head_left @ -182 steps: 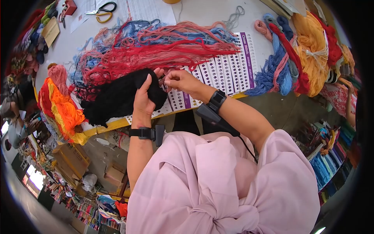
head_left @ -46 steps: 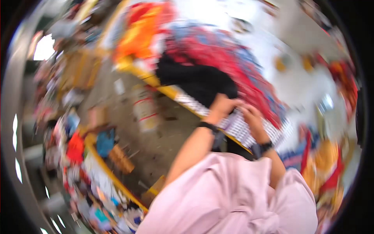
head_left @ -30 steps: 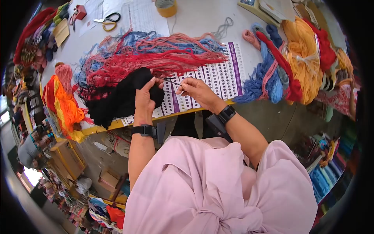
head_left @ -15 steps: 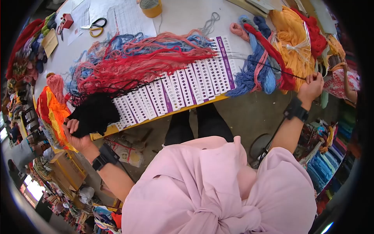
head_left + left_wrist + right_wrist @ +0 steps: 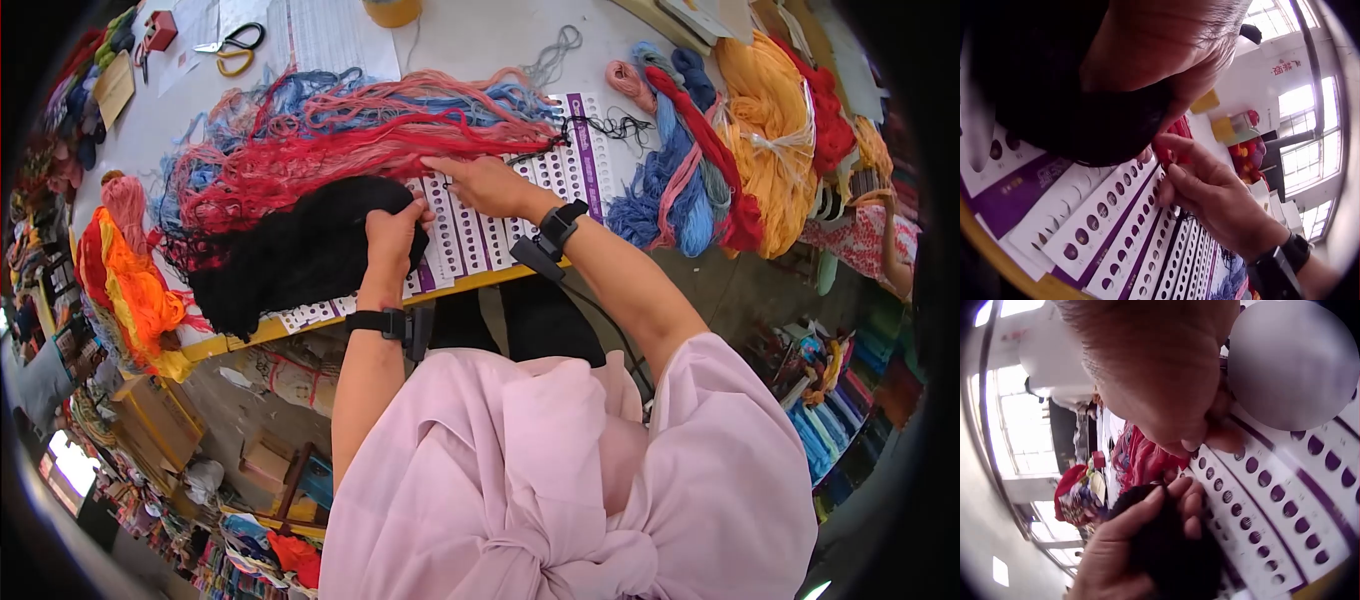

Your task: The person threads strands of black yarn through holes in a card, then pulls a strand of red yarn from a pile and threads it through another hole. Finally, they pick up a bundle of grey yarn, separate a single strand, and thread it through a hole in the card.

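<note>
My left hand (image 5: 392, 238) grips the near end of a thick black yarn hank (image 5: 280, 250), which lies along the table's front edge; the thumb lies on top. My right hand (image 5: 485, 188) is just right of it, over the punched white and purple thread cards (image 5: 500, 232). Its index finger reaches left toward the red strands. In the left wrist view the right hand (image 5: 1210, 194) shows a straight index finger, loosely bent other fingers and no strand between them. A loose black strand (image 5: 610, 127) trails over the right-hand cards. Red, pink and blue strands (image 5: 370, 125) hang from the cards' holes.
Scissors (image 5: 232, 45), paper sheets (image 5: 340, 40) and a yellow tape roll (image 5: 392, 10) lie at the back of the table. Orange and yellow skeins (image 5: 140, 270) hang at the left corner. Blue, red and gold skeins (image 5: 770, 140) lie right.
Half a second ago my right hand stretched a black strand far right while my left held the hank far left. Both hands are now back together, and the strand's tail lies on the cards.
</note>
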Demonstrator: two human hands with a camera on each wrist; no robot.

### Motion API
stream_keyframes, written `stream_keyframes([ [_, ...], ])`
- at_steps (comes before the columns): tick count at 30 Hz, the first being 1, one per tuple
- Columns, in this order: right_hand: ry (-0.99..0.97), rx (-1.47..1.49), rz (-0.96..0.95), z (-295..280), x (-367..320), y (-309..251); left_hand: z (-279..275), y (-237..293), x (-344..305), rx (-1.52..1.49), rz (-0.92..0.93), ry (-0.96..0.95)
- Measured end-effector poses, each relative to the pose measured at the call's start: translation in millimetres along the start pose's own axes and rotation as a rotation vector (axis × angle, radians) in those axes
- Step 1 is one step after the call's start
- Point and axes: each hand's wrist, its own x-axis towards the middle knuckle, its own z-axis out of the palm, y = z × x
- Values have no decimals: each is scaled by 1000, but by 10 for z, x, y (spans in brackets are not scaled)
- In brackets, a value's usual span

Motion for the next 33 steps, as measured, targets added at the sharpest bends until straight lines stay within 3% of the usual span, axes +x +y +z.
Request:
stream_keyframes([
  [1, -79, -67, 39, -30, 15, -13, 22, -55, 47, 26, 53, 19],
  [4, -149, 188, 103, -121, 41, -12, 155, 6, 6, 423, 93, 206],
  [5, -80, 392, 96, -98, 37, 39, 164, 0, 32, 521, 103, 259],
  [8, -51, 500, 74, -86, 9, 115, 151, 33, 24, 570, 57, 208],
  [12, -141, 164, 135, -66, 52, -54, 33, -22, 107, 471, 24, 49],
  [17, -63, -99, 145, 12, 114, -87, -19, 83, 74, 154, -8, -114],
  [20, -74, -146, 169, 22, 134, -133, -37, 99, 111, 246, 3, -141],
  [26, -108, -35, 179, 30, 104, -84, 16, 158, 108, 743, 116, -24],
  [29, -150, -7, 220, 40, 90, -28, -96, -111, 174, 333, 201, 44],
  [32, -161, -16, 233, 60, 98, -63, -48, 87, 73, 775, 172, 43],
  [33, -166, -12, 237, 73, 94, -61, -73, 74, 77, 600, 138, 33],
])
